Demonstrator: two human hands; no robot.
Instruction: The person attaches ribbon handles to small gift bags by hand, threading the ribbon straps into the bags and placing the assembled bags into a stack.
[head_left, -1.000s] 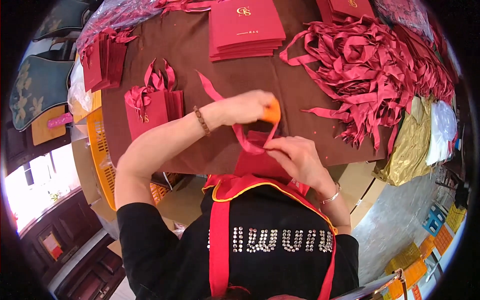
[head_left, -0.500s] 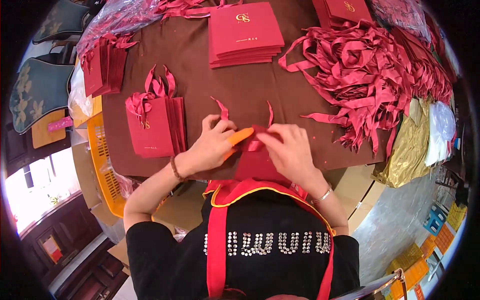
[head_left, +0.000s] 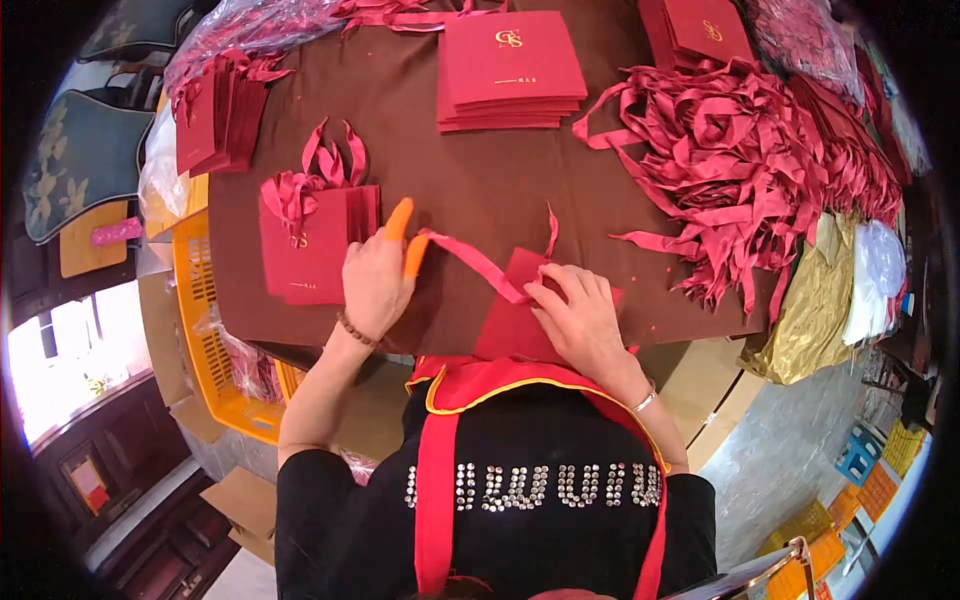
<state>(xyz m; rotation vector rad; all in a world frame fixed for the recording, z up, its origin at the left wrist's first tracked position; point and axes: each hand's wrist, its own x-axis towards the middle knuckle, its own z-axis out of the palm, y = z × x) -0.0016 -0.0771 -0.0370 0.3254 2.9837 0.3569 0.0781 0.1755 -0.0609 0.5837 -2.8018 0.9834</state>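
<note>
Half a second ago both hands met at the top of the red bag (head_left: pixel 512 330); now the left hand (head_left: pixel 375 280) has swung out to the left of the bag, and the ribbon (head_left: pixel 480 262) runs slantwise from the bag's top toward it. Its other end stands up beyond the bag. For the work in hand, this looks like a strand drawn straight, with no finished loop visible on this bag.

The bag lies at the person's front, its lower part against the red apron (head_left: pixel 500 385). The right hand (head_left: pixel 590 325) is on the bag's upper right: thumb and forefinger appear to pinch the bag's top where the ribbon meets it. The left fingers, two in orange covers (head_left: pixel 400 216), are spread well apart from the bag. The ribbon's end comes to the lower covered tip; whether it touches cannot be told.

Beyond the bag on the tabletop (head_left: pixel 470 180) lies a stack (head_left: pixel 515 60); left of the bag, looped bags (head_left: pixel 305 250) stand grouped; to its right spreads a ribbon heap (head_left: pixel 720 170).
</note>
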